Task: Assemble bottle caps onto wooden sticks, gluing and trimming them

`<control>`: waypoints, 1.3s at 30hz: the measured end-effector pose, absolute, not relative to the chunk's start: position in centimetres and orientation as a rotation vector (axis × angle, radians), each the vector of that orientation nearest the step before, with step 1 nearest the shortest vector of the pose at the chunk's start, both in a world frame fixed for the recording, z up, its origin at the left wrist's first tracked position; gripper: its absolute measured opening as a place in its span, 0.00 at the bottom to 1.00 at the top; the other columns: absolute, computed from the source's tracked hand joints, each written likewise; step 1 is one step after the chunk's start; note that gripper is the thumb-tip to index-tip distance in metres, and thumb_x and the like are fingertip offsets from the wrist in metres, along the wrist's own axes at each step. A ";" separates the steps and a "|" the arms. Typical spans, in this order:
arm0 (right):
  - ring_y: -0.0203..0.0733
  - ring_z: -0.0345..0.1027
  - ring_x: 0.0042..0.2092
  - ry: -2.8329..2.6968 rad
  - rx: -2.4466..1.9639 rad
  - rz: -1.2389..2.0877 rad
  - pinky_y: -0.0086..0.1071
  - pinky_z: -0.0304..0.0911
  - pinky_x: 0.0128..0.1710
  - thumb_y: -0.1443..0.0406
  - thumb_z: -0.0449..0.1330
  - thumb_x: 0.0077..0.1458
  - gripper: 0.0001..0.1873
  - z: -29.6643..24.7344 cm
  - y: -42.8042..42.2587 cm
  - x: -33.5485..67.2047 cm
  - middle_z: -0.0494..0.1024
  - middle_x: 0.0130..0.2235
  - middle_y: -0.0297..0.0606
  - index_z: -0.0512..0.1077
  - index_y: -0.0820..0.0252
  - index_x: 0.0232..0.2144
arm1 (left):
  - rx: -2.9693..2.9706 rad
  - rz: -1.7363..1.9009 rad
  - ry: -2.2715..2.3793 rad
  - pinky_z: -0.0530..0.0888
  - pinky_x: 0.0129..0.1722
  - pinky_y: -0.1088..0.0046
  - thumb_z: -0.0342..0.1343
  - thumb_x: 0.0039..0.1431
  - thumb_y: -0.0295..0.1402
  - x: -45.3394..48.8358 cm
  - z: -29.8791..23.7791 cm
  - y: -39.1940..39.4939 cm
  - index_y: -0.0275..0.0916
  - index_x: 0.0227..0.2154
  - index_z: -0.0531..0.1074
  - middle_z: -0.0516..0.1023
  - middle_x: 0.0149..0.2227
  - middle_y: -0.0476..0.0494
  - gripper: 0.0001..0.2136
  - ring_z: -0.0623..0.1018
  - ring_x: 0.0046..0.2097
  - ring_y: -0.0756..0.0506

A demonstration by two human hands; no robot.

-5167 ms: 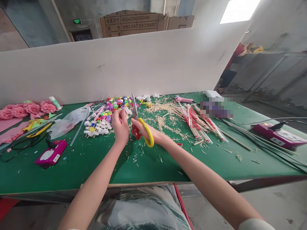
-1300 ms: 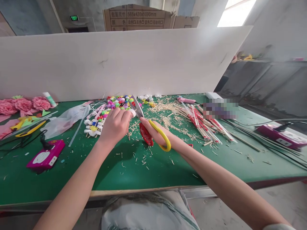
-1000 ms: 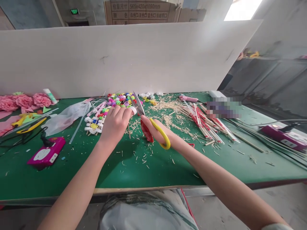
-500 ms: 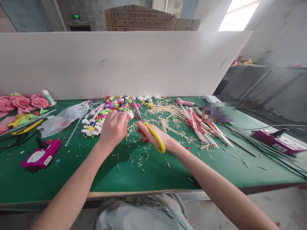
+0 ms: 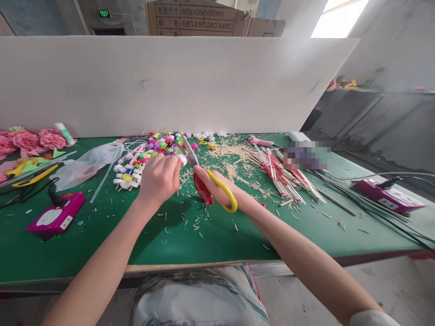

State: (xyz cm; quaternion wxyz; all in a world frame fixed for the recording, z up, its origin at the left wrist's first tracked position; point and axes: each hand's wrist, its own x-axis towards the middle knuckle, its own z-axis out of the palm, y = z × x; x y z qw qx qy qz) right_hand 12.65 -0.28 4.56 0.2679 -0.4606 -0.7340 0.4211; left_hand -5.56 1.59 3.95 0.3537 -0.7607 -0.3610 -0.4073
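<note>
My left hand (image 5: 160,177) is closed, its fingers pinching a white plastic cap (image 5: 182,158) that looks like a bottle cap. In my right hand (image 5: 212,183) is a pair of scissors (image 5: 190,151) with a yellow handle loop; the blades are parted and point up and away, right beside the cap. Something red (image 5: 204,190) shows below my right fingers, perhaps the other handle. Beyond my left hand lies a pile of coloured caps (image 5: 166,141). White caps on thin sticks (image 5: 127,176) rest left of that hand.
Pale wood shavings (image 5: 234,158) litter the green table (image 5: 163,246). Sticks in red-and-clear wrappers (image 5: 277,174) and a pink glue gun (image 5: 260,141) lie to the right. Purple power sockets (image 5: 56,215) with cables sit at both sides. A white board (image 5: 183,86) stands behind.
The whole view has shifted slightly. More of the red part shows beneath my right hand, which has opened a little on the scissors. The cap stays in my left fingers.
</note>
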 end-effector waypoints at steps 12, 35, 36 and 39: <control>0.37 0.63 0.21 -1.944 -1.215 1.176 0.36 0.65 0.28 0.35 0.41 0.54 0.31 3.7 0.4 12.6 0.65 0.18 0.30 0.61 0.54 0.25 | -2.056 -1.262 -1.089 0.57 0.25 0.71 0.43 0.66 0.30 -5.6 3.8 1.8 0.41 0.21 0.56 0.61 0.18 0.51 0.16 0.62 0.24 0.49; 0.36 0.63 0.22 -1.953 -1.251 1.171 0.35 0.62 0.30 0.38 0.40 0.57 0.30 3.9 0.0 12.5 0.65 0.19 0.30 0.59 0.56 0.24 | -2.089 -1.295 -1.081 0.57 0.25 0.72 0.43 0.65 0.28 -5.1 3.7 1.4 0.41 0.22 0.52 0.58 0.19 0.52 0.15 0.60 0.24 0.51; 0.36 0.63 0.22 -1.954 -1.250 1.172 0.35 0.62 0.30 0.38 0.40 0.57 0.30 3.9 0.0 12.6 0.65 0.19 0.30 0.59 0.56 0.23 | -2.089 -1.292 -1.081 0.57 0.24 0.72 0.43 0.65 0.28 -5.1 3.7 1.4 0.41 0.22 0.52 0.58 0.19 0.52 0.15 0.60 0.24 0.51; 0.36 0.64 0.23 -1.974 -1.242 1.158 0.35 0.63 0.31 0.39 0.39 0.58 0.30 4.1 -0.1 12.6 0.65 0.19 0.30 0.59 0.56 0.23 | -2.077 -1.284 -1.069 0.57 0.24 0.72 0.44 0.65 0.28 -5.2 3.7 1.4 0.41 0.22 0.53 0.59 0.19 0.52 0.14 0.60 0.24 0.50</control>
